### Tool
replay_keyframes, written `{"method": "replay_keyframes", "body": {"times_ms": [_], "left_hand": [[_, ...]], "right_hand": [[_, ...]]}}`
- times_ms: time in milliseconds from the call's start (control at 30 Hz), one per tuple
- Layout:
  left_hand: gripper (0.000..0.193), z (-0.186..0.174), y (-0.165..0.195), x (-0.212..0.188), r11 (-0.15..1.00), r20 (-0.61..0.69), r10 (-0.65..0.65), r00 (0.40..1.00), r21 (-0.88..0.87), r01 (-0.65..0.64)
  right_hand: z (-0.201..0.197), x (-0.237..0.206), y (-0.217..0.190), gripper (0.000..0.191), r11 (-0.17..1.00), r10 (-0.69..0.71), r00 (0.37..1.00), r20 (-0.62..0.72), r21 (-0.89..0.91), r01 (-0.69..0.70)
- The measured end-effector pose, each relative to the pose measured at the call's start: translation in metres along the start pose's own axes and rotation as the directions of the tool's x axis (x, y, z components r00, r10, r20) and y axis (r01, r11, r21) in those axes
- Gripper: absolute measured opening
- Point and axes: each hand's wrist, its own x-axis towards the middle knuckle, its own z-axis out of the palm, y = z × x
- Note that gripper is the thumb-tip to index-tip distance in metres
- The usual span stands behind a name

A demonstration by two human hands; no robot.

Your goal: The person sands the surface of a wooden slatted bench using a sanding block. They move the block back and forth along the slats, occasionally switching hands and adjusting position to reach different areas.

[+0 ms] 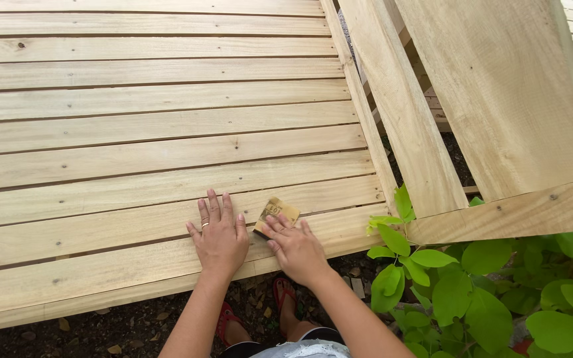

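Both hands (220, 238) on slats (134, 179), right hand (298, 250) over sandpaper (276, 213)

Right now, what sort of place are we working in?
Probably an outdoor yard or garden: bare soil lies under the slatted wooden panel, and a leafy green plant grows beside it.
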Motion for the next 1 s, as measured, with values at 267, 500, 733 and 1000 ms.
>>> {"method": "replay_keyframes", "body": {"times_ms": [267,500,733,1000], "left_hand": [[0.068,0.008,-0.022,0.019,0.999,0.037,-0.036,0.999,-0.021,0.037],[0.070,-0.008,-0.061,0.023,0.994,-0.105,0.000,0.994,-0.106,-0.012],[0.073,-0.047,-0.108,-0.001,0.967,-0.063,-0.192,0.979,0.159,0.200],[0.069,-0.061,-0.098,0.003,0.959,0.032,-0.212,0.977,0.197,0.202]], "right_hand": [[-0.046,0.036,0.029,0.059,0.940,0.340,0.917,-0.207,0.083,-0.330],[-0.021,0.055,-0.046,0.052,0.998,-0.028,0.999,0.027,-0.048,0.029],[-0.047,0.066,-0.032,0.052,0.979,0.182,0.977,-0.111,-0.071,-0.191],[-0.022,0.131,-0.131,0.051,0.996,-0.035,0.988,-0.148,-0.080,0.023]]}}
